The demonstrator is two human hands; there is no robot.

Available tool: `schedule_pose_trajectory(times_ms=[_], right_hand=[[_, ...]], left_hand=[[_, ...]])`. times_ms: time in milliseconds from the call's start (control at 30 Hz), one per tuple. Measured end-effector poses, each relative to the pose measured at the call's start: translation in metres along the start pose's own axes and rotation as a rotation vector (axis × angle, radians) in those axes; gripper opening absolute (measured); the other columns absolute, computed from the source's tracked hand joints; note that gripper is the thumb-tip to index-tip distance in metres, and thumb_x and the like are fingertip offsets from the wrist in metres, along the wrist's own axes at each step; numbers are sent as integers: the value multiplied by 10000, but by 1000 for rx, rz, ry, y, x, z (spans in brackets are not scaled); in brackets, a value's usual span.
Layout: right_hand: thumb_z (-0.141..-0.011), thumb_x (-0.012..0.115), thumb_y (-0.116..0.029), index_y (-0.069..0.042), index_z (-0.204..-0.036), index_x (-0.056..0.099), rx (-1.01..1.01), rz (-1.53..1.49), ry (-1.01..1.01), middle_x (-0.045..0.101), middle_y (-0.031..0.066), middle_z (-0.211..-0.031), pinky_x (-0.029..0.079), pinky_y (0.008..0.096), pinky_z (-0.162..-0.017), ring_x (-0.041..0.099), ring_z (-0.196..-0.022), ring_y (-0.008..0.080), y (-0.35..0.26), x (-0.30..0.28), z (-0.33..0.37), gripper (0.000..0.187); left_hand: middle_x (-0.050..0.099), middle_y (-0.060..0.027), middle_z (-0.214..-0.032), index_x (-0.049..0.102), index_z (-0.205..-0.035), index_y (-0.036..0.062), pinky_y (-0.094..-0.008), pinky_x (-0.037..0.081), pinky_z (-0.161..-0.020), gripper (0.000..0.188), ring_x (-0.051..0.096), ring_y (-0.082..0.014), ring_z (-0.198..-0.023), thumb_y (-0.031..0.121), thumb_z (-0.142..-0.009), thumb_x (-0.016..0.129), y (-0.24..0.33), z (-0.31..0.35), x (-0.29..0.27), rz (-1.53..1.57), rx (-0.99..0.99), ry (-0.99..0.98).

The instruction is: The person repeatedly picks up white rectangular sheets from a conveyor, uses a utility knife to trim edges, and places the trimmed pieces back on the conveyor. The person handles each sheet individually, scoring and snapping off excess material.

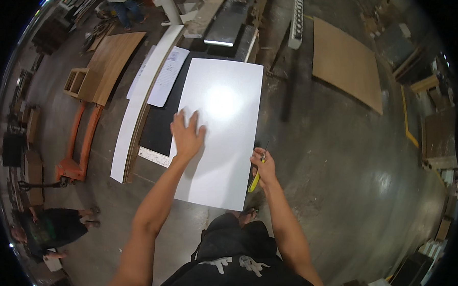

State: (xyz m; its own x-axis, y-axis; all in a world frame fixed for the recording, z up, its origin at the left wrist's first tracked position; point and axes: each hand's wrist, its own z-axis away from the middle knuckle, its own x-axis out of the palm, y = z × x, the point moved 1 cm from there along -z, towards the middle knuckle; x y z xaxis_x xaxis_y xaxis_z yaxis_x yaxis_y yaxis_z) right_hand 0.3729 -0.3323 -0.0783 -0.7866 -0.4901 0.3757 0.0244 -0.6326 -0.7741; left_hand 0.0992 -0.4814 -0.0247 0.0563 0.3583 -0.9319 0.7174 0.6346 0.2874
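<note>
A large white panel (224,153) lies in front of me, its near end reaching past the dark work surface (159,126) toward my body. Spread across the panel's left side is my left hand (189,138), fingers apart and palm down. At the panel's right edge, my right hand (263,166) is closed around a yellow utility knife (254,183). The knife's thin blade points up and away from me, beside the edge. Whether the blade touches the panel I cannot tell.
Left of the panel are a long white strip (136,116) and printed papers (170,76). Farther left, an orange pallet jack (75,167) stands under wooden boards (115,58). A brown sheet (345,61) lies at the far right. People are at far left and back.
</note>
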Motion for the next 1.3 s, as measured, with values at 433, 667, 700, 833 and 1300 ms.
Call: schedule_pose_trajectory(times_ms=[433, 667, 700, 833, 1300], right_hand=[[-1146, 552, -277, -49, -1345, 635, 317, -364, 320, 596, -11, -969, 455, 261, -663, 524, -746, 73, 118, -41, 188, 314], [-1151, 569, -318, 25, -1533, 548, -120, -19, 141, 617, 30, -1095, 463, 245, -896, 555, -975, 104, 158, 45, 202, 514], [-1148, 575, -313, 33, -1532, 545, -124, -38, 119, 643, 77, -1240, 465, 281, -990, 590, -1091, 150, 152, 57, 198, 518], [-1140, 588, -329, 44, -1501, 574, -293, 0, 132, 694, 133, -1300, 490, 302, -1020, 643, -1136, 187, 147, 80, 181, 519], [-1128, 605, -381, 132, -1392, 617, -261, -50, 95, 702, 123, -1152, 494, 266, -905, 614, -1000, 147, 146, 76, 163, 577]], left_hand=[[330, -219, -1728, 476, -1645, 270, -612, 118, -1312, 633, 205, -434, -1630, 564, -1086, 453, -35, -79, 53, -130, 198, -23], [353, -149, -1729, 472, -1640, 251, -590, 172, -1316, 713, 248, -374, -1623, 679, -1071, 453, -4, -69, 59, 16, 567, -67], [362, -150, -1724, 475, -1638, 249, -593, 182, -1311, 713, 262, -375, -1617, 679, -1070, 453, -7, -69, 55, -12, 567, -56], [404, -165, -1697, 492, -1627, 244, -601, 308, -1266, 699, 357, -396, -1573, 649, -1058, 481, -15, -72, 46, -28, 578, -41], [376, -213, -1690, 442, -1613, 79, -491, 235, -1311, 728, 301, -382, -1594, 599, -1105, 459, 10, -69, 41, 68, 430, -217]])
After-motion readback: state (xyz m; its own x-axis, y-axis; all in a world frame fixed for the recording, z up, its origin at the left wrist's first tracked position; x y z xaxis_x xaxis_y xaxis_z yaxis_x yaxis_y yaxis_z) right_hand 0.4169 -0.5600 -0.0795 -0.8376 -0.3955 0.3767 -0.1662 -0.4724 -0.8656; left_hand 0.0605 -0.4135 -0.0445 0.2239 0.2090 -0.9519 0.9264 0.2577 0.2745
